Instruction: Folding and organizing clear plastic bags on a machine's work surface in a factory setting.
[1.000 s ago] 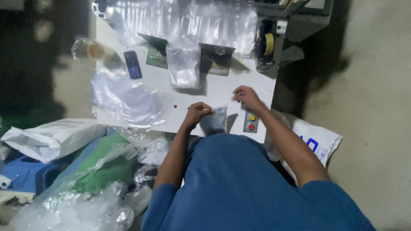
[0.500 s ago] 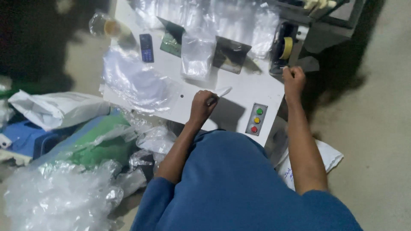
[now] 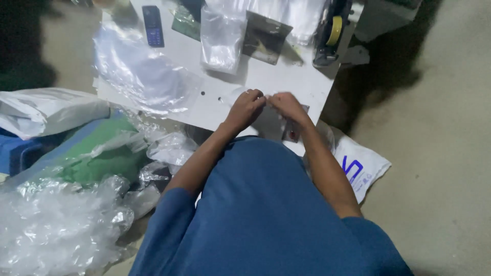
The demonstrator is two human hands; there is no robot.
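Note:
My left hand (image 3: pixel 246 106) and my right hand (image 3: pixel 287 106) meet fingertip to fingertip over the front edge of a white table (image 3: pixel 312 84). Both pinch a small clear plastic piece between them; it is blurred and mostly hidden by the fingers. A tape dispenser with a yellow roll (image 3: pixel 333 31) stands at the table's far right. A stack of clear bags (image 3: pixel 222 40) lies beyond my hands, beside a dark metal holder (image 3: pixel 266 37).
A dark phone (image 3: pixel 152 25) and a pile of clear film (image 3: pixel 143 76) lie on the table's left. On the floor to the left are a white sack (image 3: pixel 46 110), a green bag (image 3: pixel 102 156) and crumpled clear plastic (image 3: pixel 56 225). Another white sack (image 3: pixel 358 166) lies to the right.
My right hand came back from the tape dispenser to join my left hand at the table's front edge. The camera moved closer to the table.

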